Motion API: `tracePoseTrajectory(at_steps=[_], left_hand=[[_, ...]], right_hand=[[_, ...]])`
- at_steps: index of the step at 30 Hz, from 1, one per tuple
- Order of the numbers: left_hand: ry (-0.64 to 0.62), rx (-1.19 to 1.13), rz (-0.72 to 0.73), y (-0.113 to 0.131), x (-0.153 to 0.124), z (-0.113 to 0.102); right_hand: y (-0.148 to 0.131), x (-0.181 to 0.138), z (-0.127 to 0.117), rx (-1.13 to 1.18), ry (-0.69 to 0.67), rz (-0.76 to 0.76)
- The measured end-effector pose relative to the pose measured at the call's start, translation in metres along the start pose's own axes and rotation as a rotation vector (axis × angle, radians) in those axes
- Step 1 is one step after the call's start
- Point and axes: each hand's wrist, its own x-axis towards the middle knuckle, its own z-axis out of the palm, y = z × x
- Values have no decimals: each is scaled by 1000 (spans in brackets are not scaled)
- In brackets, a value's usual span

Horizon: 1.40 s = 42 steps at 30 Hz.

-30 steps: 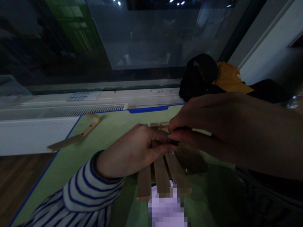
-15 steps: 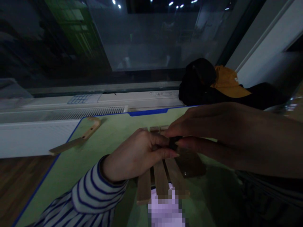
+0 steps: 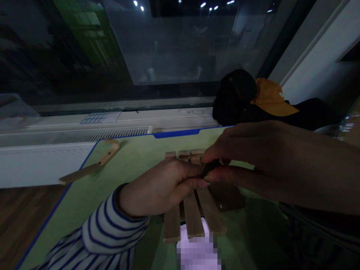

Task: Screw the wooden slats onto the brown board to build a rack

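Note:
Three flat wooden slats (image 3: 194, 213) lie side by side on the green tabletop, their far ends showing beyond my left hand. My left hand (image 3: 163, 185) rests across them, fingers closed, thumb and forefinger pinched at the left end of a small dark piece (image 3: 211, 167). My right hand (image 3: 250, 157) comes in from the right and grips the same piece between thumb and fingers. Its kind is hard to make out in the dim light. A brown, shiny flat object (image 3: 229, 197) lies below my right hand, partly hidden. Beneath the slats' near ends is a pale purple item (image 3: 197, 255), pixelated.
A curved wooden part with holes (image 3: 108, 153) lies at the table's left edge, its end overhanging. Behind the blue-edged table (image 3: 177, 134) are a radiator (image 3: 112, 132) and windowsill. A black item and a mustard cap (image 3: 275, 97) sit at the back right.
My left hand has shifted slightly toward me, uncovering more of the slats' far ends. The right fingers have moved a little to the right, and the dark piece is tilted differently.

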Motion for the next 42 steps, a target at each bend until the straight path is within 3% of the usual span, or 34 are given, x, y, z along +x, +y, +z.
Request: tracePoseTrajectory(at_steps=[9,13,17,33,42], left_hand=[[9,46,-65,-1,1,0],[121,16,-111,0,2,1],[183,-43,-67,-1,2,3],[110,-67,-165,-4,3,7],[102,-108,-121,-11,2,6]], right_hand=[[0,4,2,-29,9,16],[1,5,0,-51,-1,-6],[4,3,0,-40,23,-28],[4,-3,-4,19,-22,-34],[0,2,1,68,7,-6]])
